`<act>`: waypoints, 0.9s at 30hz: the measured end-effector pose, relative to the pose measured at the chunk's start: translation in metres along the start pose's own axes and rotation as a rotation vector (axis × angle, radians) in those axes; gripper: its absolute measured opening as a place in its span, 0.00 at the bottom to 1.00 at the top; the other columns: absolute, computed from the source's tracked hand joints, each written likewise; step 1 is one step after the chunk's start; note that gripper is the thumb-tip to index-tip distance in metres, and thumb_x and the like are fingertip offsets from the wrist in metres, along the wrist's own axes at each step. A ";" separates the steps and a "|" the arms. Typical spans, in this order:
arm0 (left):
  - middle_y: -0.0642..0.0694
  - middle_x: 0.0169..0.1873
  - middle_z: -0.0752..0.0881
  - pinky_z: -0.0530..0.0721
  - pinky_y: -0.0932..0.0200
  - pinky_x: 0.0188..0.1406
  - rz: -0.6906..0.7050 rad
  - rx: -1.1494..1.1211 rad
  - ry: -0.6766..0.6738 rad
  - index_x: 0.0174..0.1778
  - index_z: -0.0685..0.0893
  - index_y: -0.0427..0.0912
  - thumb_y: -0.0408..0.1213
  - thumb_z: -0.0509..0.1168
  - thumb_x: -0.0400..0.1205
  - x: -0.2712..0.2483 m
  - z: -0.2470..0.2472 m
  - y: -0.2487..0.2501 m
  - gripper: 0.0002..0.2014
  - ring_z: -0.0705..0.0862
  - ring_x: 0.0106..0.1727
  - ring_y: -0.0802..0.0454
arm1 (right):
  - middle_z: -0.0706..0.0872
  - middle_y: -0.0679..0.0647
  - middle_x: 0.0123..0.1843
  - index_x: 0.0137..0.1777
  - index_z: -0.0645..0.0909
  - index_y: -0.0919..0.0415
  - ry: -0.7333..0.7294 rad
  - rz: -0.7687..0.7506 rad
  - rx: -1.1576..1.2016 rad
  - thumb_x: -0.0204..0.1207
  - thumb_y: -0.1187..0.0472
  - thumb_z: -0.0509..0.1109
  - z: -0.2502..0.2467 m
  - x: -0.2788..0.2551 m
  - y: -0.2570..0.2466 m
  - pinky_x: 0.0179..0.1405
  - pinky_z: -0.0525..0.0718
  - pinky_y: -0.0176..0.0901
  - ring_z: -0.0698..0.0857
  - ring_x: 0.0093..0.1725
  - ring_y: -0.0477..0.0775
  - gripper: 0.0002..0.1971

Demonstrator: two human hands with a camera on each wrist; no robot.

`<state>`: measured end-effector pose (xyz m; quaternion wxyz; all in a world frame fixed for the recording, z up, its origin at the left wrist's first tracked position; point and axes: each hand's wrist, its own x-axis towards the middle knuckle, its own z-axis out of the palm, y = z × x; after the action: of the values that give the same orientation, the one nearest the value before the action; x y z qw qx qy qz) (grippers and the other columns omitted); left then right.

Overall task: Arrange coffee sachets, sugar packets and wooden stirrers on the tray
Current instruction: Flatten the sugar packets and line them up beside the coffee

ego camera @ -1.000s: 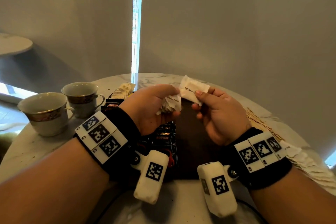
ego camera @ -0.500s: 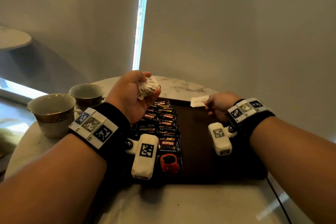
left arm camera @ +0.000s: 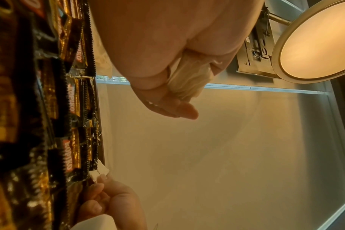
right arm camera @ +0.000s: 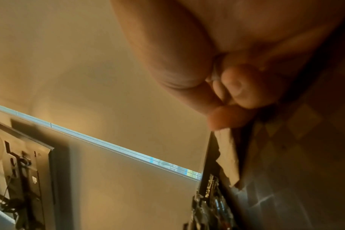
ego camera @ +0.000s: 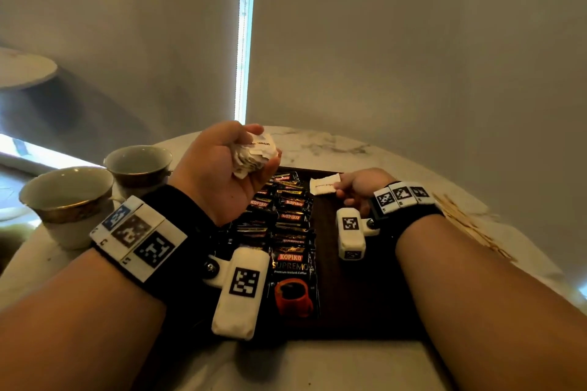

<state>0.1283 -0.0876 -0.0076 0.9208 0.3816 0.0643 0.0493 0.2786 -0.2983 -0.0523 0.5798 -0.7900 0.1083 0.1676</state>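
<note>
While L hand [ego camera: 222, 168] clutches spare sugar packets [ego camera: 254, 154], R hand [ego camera: 359, 187] pinches one packet [ego camera: 324, 185] at tray [ego camera: 365, 295] far end; next: release flat beside coffee sachets [ego camera: 290, 232].

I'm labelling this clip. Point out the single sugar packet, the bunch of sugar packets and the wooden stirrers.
single sugar packet [ego camera: 323, 186], head view, middle of its face.
bunch of sugar packets [ego camera: 254, 154], head view, the fanned edges.
wooden stirrers [ego camera: 467, 222], head view, middle of the pile.
</note>
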 end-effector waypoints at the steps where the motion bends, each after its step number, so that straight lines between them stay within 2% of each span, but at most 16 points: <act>1: 0.28 0.60 0.82 0.88 0.61 0.29 0.002 0.012 -0.001 0.54 0.83 0.36 0.30 0.58 0.82 0.001 0.000 -0.001 0.10 0.89 0.39 0.42 | 0.82 0.58 0.35 0.66 0.82 0.69 -0.023 -0.023 -0.003 0.84 0.72 0.61 0.000 0.003 0.001 0.10 0.68 0.29 0.75 0.15 0.44 0.14; 4: 0.29 0.57 0.82 0.88 0.61 0.29 0.006 0.045 -0.008 0.53 0.83 0.35 0.30 0.57 0.83 0.001 0.001 -0.006 0.10 0.90 0.36 0.43 | 0.87 0.65 0.53 0.72 0.78 0.69 -0.054 -0.066 0.033 0.86 0.74 0.57 0.003 0.006 0.004 0.16 0.78 0.32 0.83 0.27 0.46 0.18; 5: 0.29 0.57 0.82 0.88 0.61 0.29 0.003 0.057 -0.010 0.53 0.83 0.35 0.29 0.56 0.83 0.002 0.002 -0.007 0.11 0.90 0.38 0.42 | 0.87 0.66 0.54 0.72 0.77 0.70 -0.061 -0.078 0.075 0.86 0.74 0.57 0.003 0.007 0.004 0.17 0.81 0.33 0.86 0.27 0.46 0.17; 8: 0.28 0.58 0.82 0.88 0.61 0.30 -0.001 0.080 -0.008 0.55 0.83 0.35 0.29 0.56 0.83 0.002 0.002 -0.008 0.11 0.88 0.44 0.40 | 0.84 0.65 0.47 0.63 0.75 0.68 -0.071 -0.107 0.207 0.86 0.73 0.57 0.002 0.006 0.005 0.20 0.84 0.35 0.87 0.23 0.48 0.10; 11: 0.28 0.58 0.82 0.88 0.61 0.29 -0.006 0.074 -0.015 0.55 0.83 0.35 0.30 0.57 0.83 0.001 0.001 -0.008 0.11 0.88 0.46 0.40 | 0.82 0.61 0.43 0.55 0.77 0.68 -0.044 -0.127 0.226 0.86 0.71 0.60 0.002 0.005 0.006 0.21 0.85 0.36 0.88 0.32 0.53 0.05; 14: 0.28 0.60 0.82 0.88 0.61 0.29 -0.011 0.070 -0.018 0.53 0.83 0.36 0.30 0.57 0.83 0.002 0.000 -0.008 0.10 0.88 0.45 0.40 | 0.80 0.58 0.41 0.56 0.79 0.68 -0.037 -0.138 0.217 0.85 0.69 0.62 0.002 0.006 0.007 0.21 0.85 0.37 0.88 0.38 0.55 0.05; 18: 0.28 0.58 0.83 0.88 0.61 0.29 -0.013 0.060 -0.025 0.51 0.84 0.37 0.30 0.57 0.83 0.003 -0.002 -0.007 0.10 0.88 0.45 0.39 | 0.82 0.58 0.40 0.56 0.79 0.68 -0.094 -0.159 0.190 0.84 0.68 0.64 0.002 0.004 0.007 0.23 0.86 0.37 0.87 0.38 0.56 0.05; 22: 0.29 0.56 0.83 0.88 0.60 0.30 -0.006 0.065 -0.027 0.51 0.84 0.36 0.30 0.57 0.83 0.004 -0.002 -0.007 0.10 0.89 0.45 0.39 | 0.83 0.58 0.41 0.50 0.80 0.66 -0.126 -0.166 0.193 0.84 0.67 0.63 0.002 0.000 0.007 0.26 0.87 0.37 0.87 0.38 0.56 0.05; 27: 0.26 0.61 0.82 0.89 0.60 0.32 -0.003 0.071 -0.036 0.53 0.84 0.36 0.30 0.57 0.83 0.003 -0.002 -0.006 0.11 0.90 0.45 0.39 | 0.83 0.60 0.44 0.51 0.80 0.67 -0.140 -0.156 0.236 0.85 0.67 0.62 0.003 0.001 0.006 0.37 0.89 0.41 0.89 0.41 0.58 0.06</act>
<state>0.1314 -0.0901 -0.0137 0.9077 0.4147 0.0500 0.0390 0.2772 -0.2973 -0.0589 0.6859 -0.7088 0.0247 0.1629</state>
